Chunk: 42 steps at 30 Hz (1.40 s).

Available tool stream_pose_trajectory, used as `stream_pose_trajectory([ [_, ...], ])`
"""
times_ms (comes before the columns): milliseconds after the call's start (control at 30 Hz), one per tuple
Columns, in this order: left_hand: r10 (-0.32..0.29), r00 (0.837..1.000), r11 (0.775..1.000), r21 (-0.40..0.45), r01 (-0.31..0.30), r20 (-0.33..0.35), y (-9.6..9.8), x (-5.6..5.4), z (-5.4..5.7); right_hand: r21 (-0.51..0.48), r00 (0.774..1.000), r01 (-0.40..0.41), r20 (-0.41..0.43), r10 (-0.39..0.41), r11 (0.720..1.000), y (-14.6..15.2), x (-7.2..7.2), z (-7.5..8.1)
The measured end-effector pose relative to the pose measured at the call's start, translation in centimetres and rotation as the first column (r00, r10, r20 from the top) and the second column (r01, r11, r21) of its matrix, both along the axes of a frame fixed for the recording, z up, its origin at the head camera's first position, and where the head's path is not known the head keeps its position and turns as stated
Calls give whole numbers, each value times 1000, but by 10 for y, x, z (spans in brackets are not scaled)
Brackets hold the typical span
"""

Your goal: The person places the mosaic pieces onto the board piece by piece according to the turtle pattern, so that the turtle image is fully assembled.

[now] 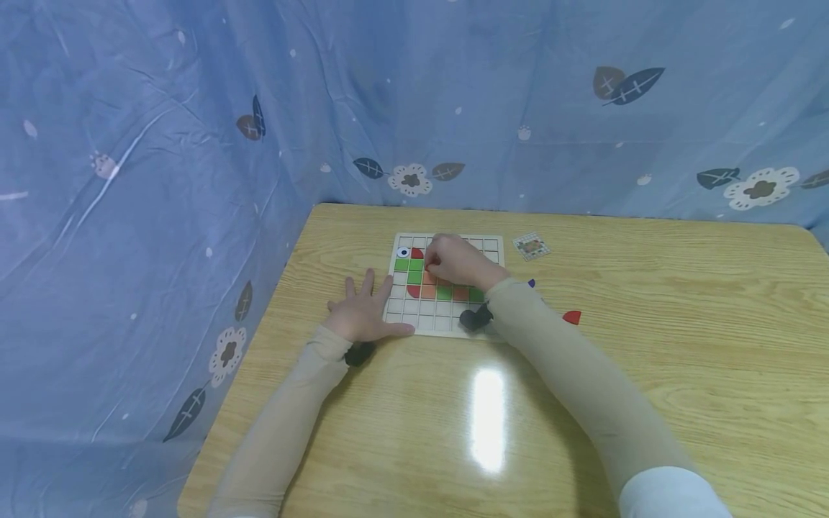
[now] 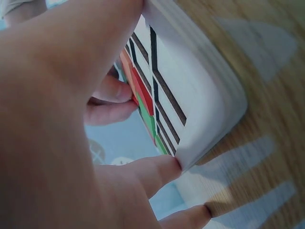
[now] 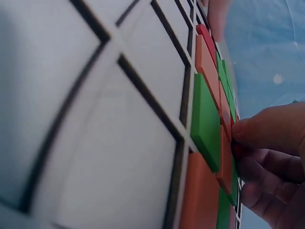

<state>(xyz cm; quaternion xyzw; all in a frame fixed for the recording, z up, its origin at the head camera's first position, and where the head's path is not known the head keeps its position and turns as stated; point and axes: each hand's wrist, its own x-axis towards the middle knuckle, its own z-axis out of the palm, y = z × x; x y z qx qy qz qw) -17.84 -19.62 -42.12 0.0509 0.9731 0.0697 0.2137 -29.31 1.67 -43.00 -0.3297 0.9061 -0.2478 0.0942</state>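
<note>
A white grid board (image 1: 404, 306) lies on the table, with flat green, orange and red pieces and a round eye piece (image 1: 403, 252) set in its cells. My right hand (image 1: 461, 260) is over the upper middle of the board. Between its thumb and fingers it pinches a small red piece (image 3: 237, 149), close against green tiles (image 3: 206, 124) and orange tiles. My left hand (image 1: 363, 314) rests with fingers spread at the board's left side, its thumb along the lower left corner. In the left wrist view, a fingertip touches the board's edge (image 2: 209, 95).
A small pattern card (image 1: 531, 246) lies right of the board. A red quarter-round piece (image 1: 573, 317) and a blue piece (image 1: 532, 283) lie near the right forearm, on the wooden table (image 1: 699, 345). A blue patterned curtain (image 1: 492, 108) hangs behind and along the left.
</note>
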Motion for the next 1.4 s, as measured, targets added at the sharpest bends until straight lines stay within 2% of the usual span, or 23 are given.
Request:
stream_pose_trajectory([
  [300,-1,1000,1000,-5,1,3,0,0,0,-4,1000,1,-23,-1,1000,-3,6,0],
  [900,4,1000,1000,2,-4,9,0,2,0,-63,998,2,-64,-6,998,1,10,-8],
  [1133,-8,1000,1000,-11,8,-1,1,1,1,-57,999,37,-29,-39,998,23,21,-2],
  [1400,-11,1000,1000,-22,11,-1,0,1,1,-82,993,23,-113,-32,996,64,37,2],
])
